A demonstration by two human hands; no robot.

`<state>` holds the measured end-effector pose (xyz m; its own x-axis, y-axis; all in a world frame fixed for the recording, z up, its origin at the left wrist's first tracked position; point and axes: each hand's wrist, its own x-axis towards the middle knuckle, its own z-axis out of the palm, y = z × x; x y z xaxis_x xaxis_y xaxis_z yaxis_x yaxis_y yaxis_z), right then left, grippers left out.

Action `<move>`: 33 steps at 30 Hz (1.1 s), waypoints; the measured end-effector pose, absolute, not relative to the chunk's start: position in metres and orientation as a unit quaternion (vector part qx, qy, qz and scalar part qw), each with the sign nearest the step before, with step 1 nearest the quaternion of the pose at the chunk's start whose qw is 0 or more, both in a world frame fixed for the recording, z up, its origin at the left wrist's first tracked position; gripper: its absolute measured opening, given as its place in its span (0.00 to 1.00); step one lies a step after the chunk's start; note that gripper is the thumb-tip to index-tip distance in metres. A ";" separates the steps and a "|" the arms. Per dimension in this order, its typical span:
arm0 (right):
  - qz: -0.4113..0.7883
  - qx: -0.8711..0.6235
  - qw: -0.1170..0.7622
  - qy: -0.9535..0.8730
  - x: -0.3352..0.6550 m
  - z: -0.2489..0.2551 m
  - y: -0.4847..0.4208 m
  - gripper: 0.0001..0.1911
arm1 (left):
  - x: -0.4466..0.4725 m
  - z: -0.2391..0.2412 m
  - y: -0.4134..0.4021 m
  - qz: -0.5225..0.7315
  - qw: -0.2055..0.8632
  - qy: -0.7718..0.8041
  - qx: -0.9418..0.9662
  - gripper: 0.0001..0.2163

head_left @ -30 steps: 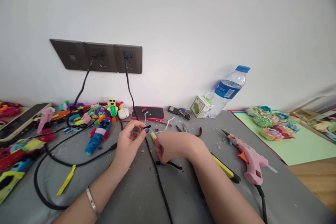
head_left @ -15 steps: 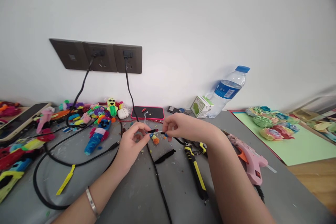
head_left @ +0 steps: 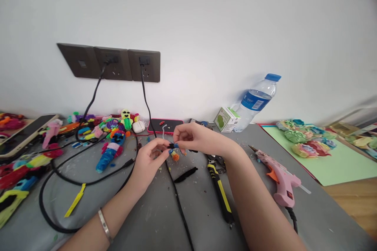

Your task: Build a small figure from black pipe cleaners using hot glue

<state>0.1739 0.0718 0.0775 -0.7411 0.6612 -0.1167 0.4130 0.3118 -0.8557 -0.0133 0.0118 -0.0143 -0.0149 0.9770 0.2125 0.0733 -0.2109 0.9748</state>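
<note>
My left hand (head_left: 149, 161) is closed in a pinch on a small piece of black pipe cleaner (head_left: 171, 146). Right against it, my right hand (head_left: 191, 138) pinches at the same black piece, its blue-nailed fingertips covering most of it. Just beneath the fingers lies a small orange and yellow fuzzy piece (head_left: 175, 156) on the grey table (head_left: 141, 219). A longer black pipe cleaner piece (head_left: 186, 174) rests in front of the hands. Yellow-and-black pliers (head_left: 220, 194) lie near my right forearm.
A pink glue gun (head_left: 284, 188) lies to the right, by flowers on green paper (head_left: 338, 164). Black cables (head_left: 178, 198) cross the table. Pipe cleaner figures (head_left: 110, 151) crowd the left. Behind stand a phone (head_left: 173, 126), a juice box (head_left: 225, 119) and a water bottle (head_left: 255, 102).
My right hand has moved left until its fingertips meet those of my left hand. The gap between the two hands, where black and whitish bits showed, has closed.
</note>
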 end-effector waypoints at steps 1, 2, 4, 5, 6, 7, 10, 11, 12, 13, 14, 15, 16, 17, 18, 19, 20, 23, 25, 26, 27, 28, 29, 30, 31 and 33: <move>0.481 -0.331 0.132 -0.801 0.174 0.076 0.073 0.02 | -0.013 -0.014 0.012 0.540 0.422 0.465 0.560 0.05; 0.482 -0.325 0.133 -0.803 0.173 0.074 0.073 0.03 | -0.013 -0.013 0.012 0.543 0.425 0.462 0.558 0.05; 0.483 -0.321 0.131 -0.804 0.173 0.072 0.074 0.03 | -0.012 -0.013 0.011 0.548 0.428 0.460 0.551 0.05; 0.484 -0.321 0.127 -0.804 0.172 0.071 0.074 0.03 | -0.012 -0.013 0.011 0.551 0.429 0.460 0.548 0.05; 0.485 -0.321 0.123 -0.804 0.172 0.070 0.075 0.03 | -0.012 -0.013 0.011 0.554 0.428 0.460 0.546 0.05; 0.487 -0.321 0.120 -0.803 0.171 0.069 0.075 0.03 | -0.012 -0.013 0.011 0.556 0.427 0.460 0.544 0.06; 0.495 -0.320 0.114 -0.800 0.171 0.068 0.075 0.02 | -0.012 -0.014 0.011 0.560 0.420 0.461 0.546 0.06; 0.497 -0.320 0.113 -0.799 0.171 0.068 0.076 0.02 | -0.012 -0.013 0.011 0.561 0.417 0.460 0.548 0.06; 0.499 -0.320 0.112 -0.798 0.171 0.069 0.076 0.01 | -0.012 -0.013 0.011 0.562 0.414 0.459 0.550 0.06; 0.502 -0.319 0.112 -0.796 0.171 0.069 0.076 0.01 | -0.012 -0.013 0.011 0.563 0.411 0.457 0.552 0.06; 0.504 -0.318 0.110 -0.795 0.171 0.069 0.076 0.01 | -0.012 -0.013 0.011 0.563 0.409 0.456 0.554 0.06; 0.507 -0.317 0.108 -0.794 0.171 0.070 0.075 0.01 | -0.012 -0.013 0.011 0.564 0.408 0.455 0.556 0.05; 0.510 -0.315 0.106 -0.793 0.172 0.070 0.075 0.01 | -0.012 -0.012 0.011 0.563 0.408 0.454 0.557 0.04; 0.513 -0.313 0.105 -0.792 0.172 0.070 0.075 0.01 | -0.012 -0.012 0.011 0.564 0.408 0.454 0.557 0.04; 0.516 -0.310 0.105 -0.792 0.172 0.070 0.075 0.01 | -0.013 -0.012 0.011 0.565 0.408 0.453 0.556 0.04; 0.518 -0.308 0.106 -0.791 0.172 0.070 0.075 0.02 | -0.013 -0.012 0.011 0.569 0.409 0.451 0.553 0.03; 0.521 -0.306 0.107 -0.790 0.172 0.070 0.075 0.02 | -0.013 -0.011 0.011 0.573 0.410 0.450 0.548 0.03; 0.522 -0.302 0.122 -0.789 0.174 0.070 0.076 0.04 | -0.013 -0.009 0.012 0.584 0.413 0.454 0.531 0.05; 0.513 -0.301 0.142 -0.791 0.175 0.070 0.077 0.05 | -0.013 -0.008 0.012 0.585 0.416 0.461 0.522 0.08; 0.507 -0.302 0.151 -0.793 0.176 0.071 0.077 0.05 | -0.013 -0.007 0.013 0.584 0.419 0.463 0.518 0.09; 0.501 -0.303 0.158 -0.796 0.176 0.071 0.078 0.05 | -0.013 -0.007 0.013 0.584 0.423 0.465 0.514 0.10; 0.495 -0.305 0.161 -0.798 0.177 0.071 0.078 0.04 | -0.013 -0.007 0.013 0.584 0.426 0.466 0.510 0.11; 0.491 -0.307 0.161 -0.799 0.177 0.071 0.078 0.04 | -0.013 -0.007 0.013 0.584 0.430 0.467 0.506 0.11; 0.489 -0.308 0.160 -0.800 0.177 0.071 0.078 0.04 | -0.012 -0.008 0.013 0.585 0.433 0.466 0.502 0.11; 0.489 -0.308 0.160 -0.800 0.177 0.071 0.079 0.04 | -0.012 -0.008 0.013 0.586 0.437 0.466 0.499 0.12; 0.491 -0.309 0.159 -0.799 0.178 0.070 0.079 0.05 | -0.012 -0.009 0.013 0.589 0.443 0.464 0.490 0.12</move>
